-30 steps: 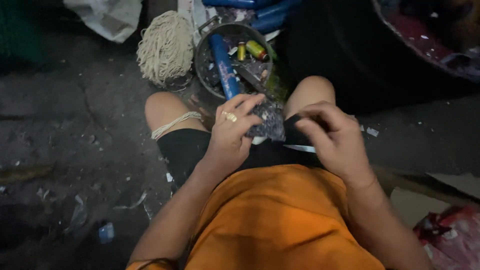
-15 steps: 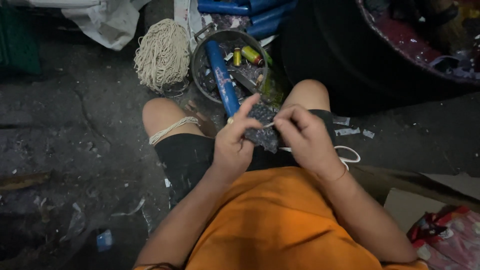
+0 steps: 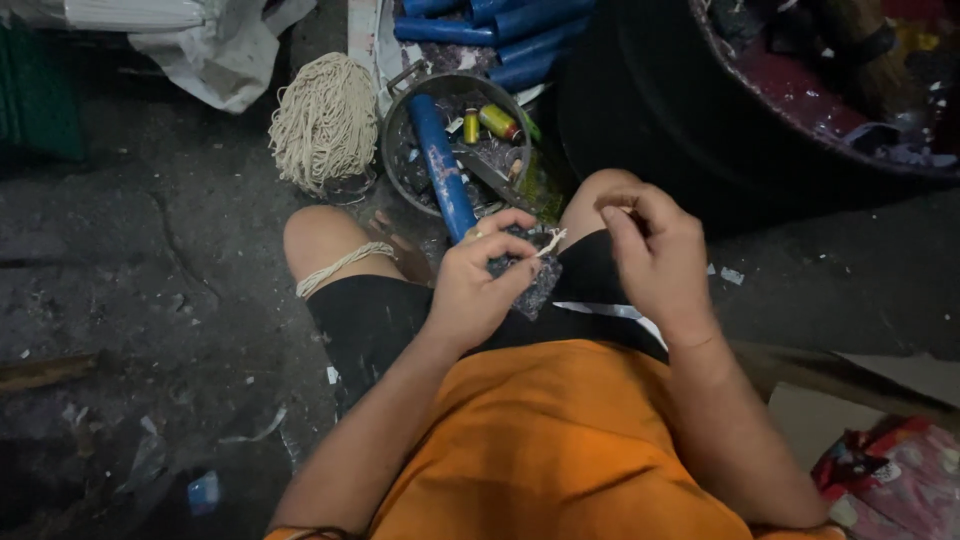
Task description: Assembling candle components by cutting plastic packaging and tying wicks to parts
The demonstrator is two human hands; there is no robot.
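Metal bucket [image 3: 400,150] holding blue tube [image 3: 440,165] and spools [image 3: 498,122], left hand [image 3: 480,285] pinching dark fabric [image 3: 535,285], right hand [image 3: 655,255] fingers curled, grip unclear

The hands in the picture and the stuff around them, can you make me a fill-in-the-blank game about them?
1. The left hand holds a small dark ____ piece.
2. The right hand hangs above the right ____.
3. The coil of cream cord lies on the ____ beside the round metal tub.
4. A long ____ tube sticks out of that tub.

Missing words: glittery; knee; ground; blue
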